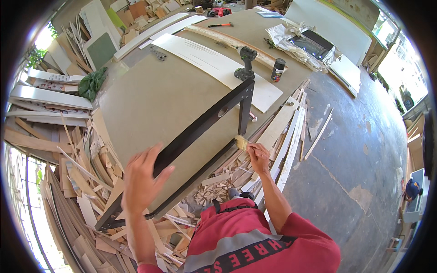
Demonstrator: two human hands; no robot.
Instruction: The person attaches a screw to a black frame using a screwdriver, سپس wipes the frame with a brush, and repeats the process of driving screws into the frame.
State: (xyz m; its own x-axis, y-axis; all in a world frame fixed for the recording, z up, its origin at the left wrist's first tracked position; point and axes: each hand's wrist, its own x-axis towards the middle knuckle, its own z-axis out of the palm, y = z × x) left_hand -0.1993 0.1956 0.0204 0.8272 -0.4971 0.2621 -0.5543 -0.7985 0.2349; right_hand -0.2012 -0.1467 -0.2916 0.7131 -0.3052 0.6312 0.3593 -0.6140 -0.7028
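Observation:
A long black frame [200, 123] with short end legs rests along the near edge of the worktable. My right hand [259, 158] is closed round a paintbrush [241, 142], whose pale bristles meet the frame's lower rail by its right-hand leg. At the frame's left part, my left hand [142, 176] is raised with its fingers apart. It overlaps the upper rail in view; whether it touches the rail I cannot tell. Past the frame's right end, a dark cordless drill [246, 63] stands on a white board [200, 57]. A black spray can [278, 70] is upright just right of the drill.
Wood strips [284, 136] lie along the right side of the table, and offcuts [218, 189] are heaped below the frame. Scrap boards [54, 98] pile up at left. An orange-handled hammer [221, 24] and a wrapped dark panel [312, 44] lie farther back.

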